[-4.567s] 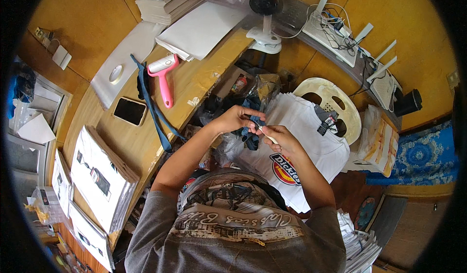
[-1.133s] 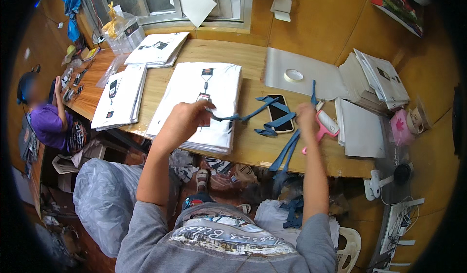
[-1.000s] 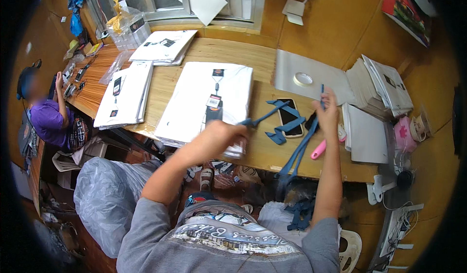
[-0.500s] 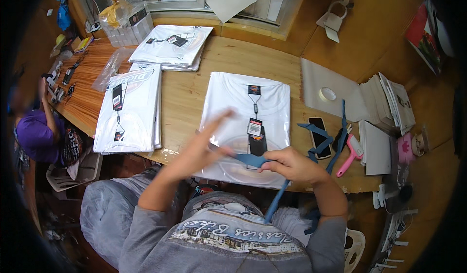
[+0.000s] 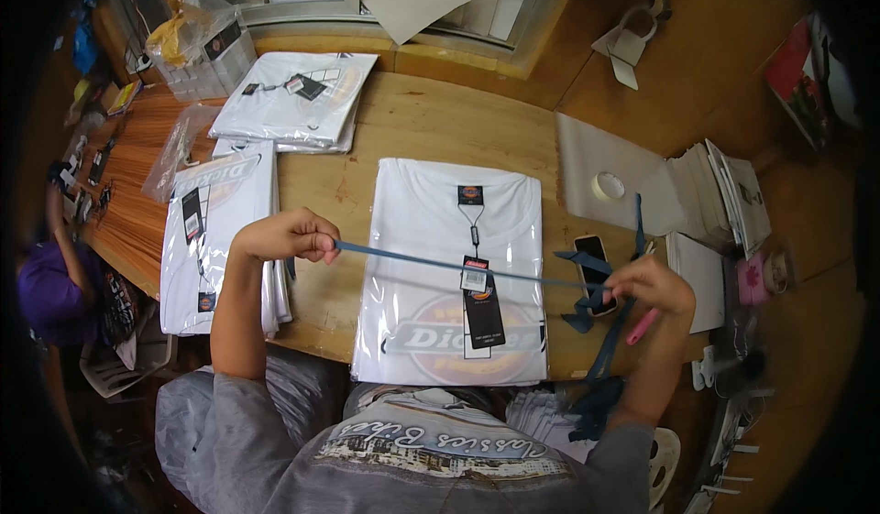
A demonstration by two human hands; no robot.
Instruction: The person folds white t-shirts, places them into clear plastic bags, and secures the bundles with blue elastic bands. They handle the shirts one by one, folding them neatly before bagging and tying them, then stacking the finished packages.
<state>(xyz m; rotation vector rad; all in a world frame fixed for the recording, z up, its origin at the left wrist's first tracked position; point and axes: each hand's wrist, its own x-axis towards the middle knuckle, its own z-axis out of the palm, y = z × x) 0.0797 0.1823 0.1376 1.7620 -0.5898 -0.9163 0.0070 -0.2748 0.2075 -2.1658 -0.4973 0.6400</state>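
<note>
A blue fabric strip point(image 5: 440, 261) is stretched taut between my two hands, above a folded white T-shirt point(image 5: 403, 267) in clear plastic. My left hand point(image 5: 291, 236) pinches one end, over the table between the shirts. At the other end, my right hand point(image 5: 646, 287) is closed on the strip, beside a phone point(image 5: 591, 246). Black hang tags point(image 5: 484, 317) show on the shirt under the strip. More blue strips point(image 5: 602, 358) lie by the phone and hang over the table's near edge below my right hand.
Stacks of bagged white shirts point(image 5: 298, 102) lie at the left and far left. A tape roll point(image 5: 608, 185), a pink-handled tool point(image 5: 642, 328) and papers point(image 5: 697, 276) are at the right. Another person in purple point(image 5: 57, 280) sits at the far left by a plastic bag of boxes point(image 5: 206, 51).
My hands have moved apart, left hand leftward and up, right hand rightward, pulling the strip straight. My left fingers, blurred earlier, now pinch its end. The view has shifted slightly.
</note>
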